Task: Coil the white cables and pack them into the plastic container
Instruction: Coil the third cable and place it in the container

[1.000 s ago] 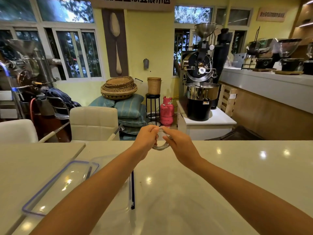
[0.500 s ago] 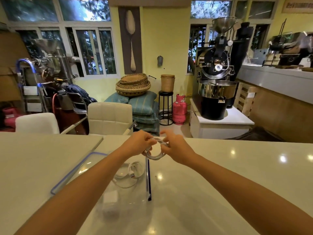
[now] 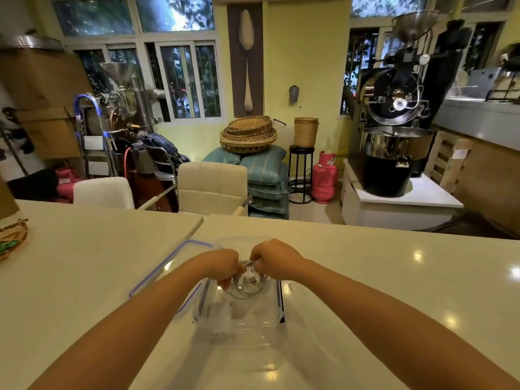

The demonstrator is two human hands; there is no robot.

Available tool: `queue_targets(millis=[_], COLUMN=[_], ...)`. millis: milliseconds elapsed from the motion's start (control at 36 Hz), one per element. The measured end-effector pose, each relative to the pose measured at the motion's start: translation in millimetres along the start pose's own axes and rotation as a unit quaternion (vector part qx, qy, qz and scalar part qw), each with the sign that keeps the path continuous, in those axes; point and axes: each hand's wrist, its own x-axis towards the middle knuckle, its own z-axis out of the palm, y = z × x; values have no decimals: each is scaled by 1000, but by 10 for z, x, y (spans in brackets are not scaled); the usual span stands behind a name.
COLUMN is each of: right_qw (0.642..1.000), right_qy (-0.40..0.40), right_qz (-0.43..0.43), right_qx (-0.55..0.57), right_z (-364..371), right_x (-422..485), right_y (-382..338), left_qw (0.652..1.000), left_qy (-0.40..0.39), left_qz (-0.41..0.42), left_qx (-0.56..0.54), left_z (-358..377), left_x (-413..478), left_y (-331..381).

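Note:
A clear plastic container [image 3: 277, 319] with blue-edged clips stands on the pale table in front of me. My left hand [image 3: 222, 264] and my right hand [image 3: 271, 258] meet over its far half, both closed on a small coil of white cable [image 3: 247, 285] that hangs down into the container. A plug end shows inside the loop. Something white lies blurred on the container's floor, below the coil. The container's blue-rimmed lid [image 3: 166, 267] lies flat on the table just left of it, partly hidden by my left forearm.
The pale table [image 3: 394, 291] runs wide to both sides. A woven basket [image 3: 12, 237] sits at its far left edge. Two white chairs [image 3: 212, 187] stand behind the table, with a coffee roaster [image 3: 394, 153] and a pink gas bottle [image 3: 325, 177] beyond.
Both hands have come down and towards me with the coiled cable, from above the table's far part to over the container. The camera has tilted down, so the container is now in full view.

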Motion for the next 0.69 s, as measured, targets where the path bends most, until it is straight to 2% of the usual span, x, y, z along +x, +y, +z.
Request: queue_targets(millis=[222,389,694], right_qw=[985,969,964], right_qy=[-59,-91,-113], right_qz=[-6,-2,16], right_qx=[-159,-228,-239], right_z=[179,300,308], right_x=[-31,22,64], right_y=[2,-11,-47], left_qw=[996,989,991], left_qy=[-23,-38,-21], left_qz=[37,9,45], left_qx=[79,143,124], left_z=[169,330,328], left_x=[-108,-29,-25], left_y=[145,130,122])
